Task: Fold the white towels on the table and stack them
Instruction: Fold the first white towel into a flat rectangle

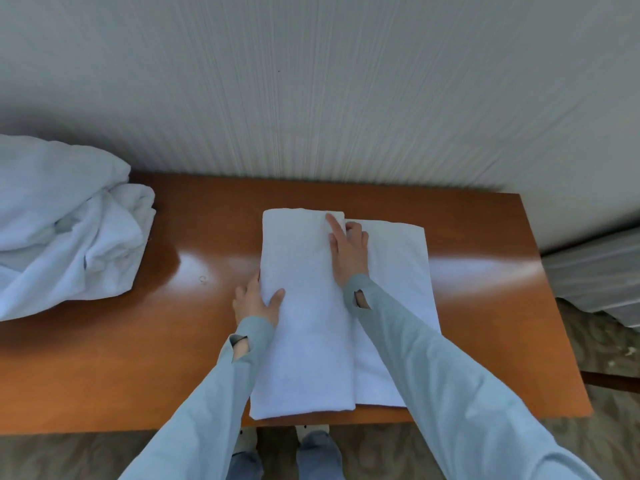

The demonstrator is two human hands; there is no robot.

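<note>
A white towel (304, 317) lies lengthwise on the brown table (173, 358), its left part folded over so a thicker layer overlaps a thinner right part (401, 271). My left hand (254, 301) grips the folded layer's left edge, thumb on top and fingers tucked under. My right hand (348, 249) rests on the fold's right edge near the far end, index finger stretched out flat, the other fingers partly curled at the seam. A crumpled pile of white towels (65, 230) sits at the table's far left.
A pale striped wall (311, 98) runs along the table's far edge. Patterned carpet (609, 348) shows right of the table, with a grey ribbed object (595, 278) beside it. My feet (311, 452) stand below the near edge.
</note>
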